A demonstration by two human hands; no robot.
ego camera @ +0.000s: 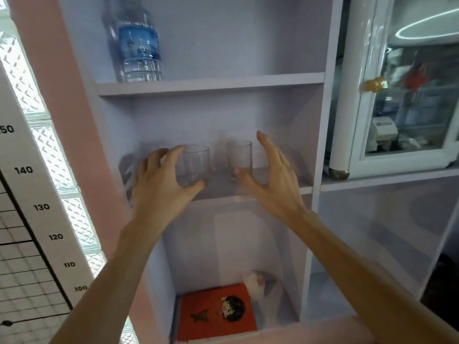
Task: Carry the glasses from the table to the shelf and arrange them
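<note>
Two clear drinking glasses stand upright side by side on the middle shelf point(304, 188) of a pale lilac cabinet. The left glass point(196, 163) is partly behind my left hand point(161, 184), whose fingers are spread around it; whether they touch it I cannot tell. The right glass point(239, 156) stands just left of my right hand point(270, 177), which is open with a gap between its fingers and the glass. Neither glass is lifted.
A plastic water bottle point(135, 40) stands on the shelf above. Below lie a red book point(217, 311) and a small white figure point(254, 284). A glass-door cabinet point(407, 95) is at the right, a height chart point(37, 219) and pink wall at the left.
</note>
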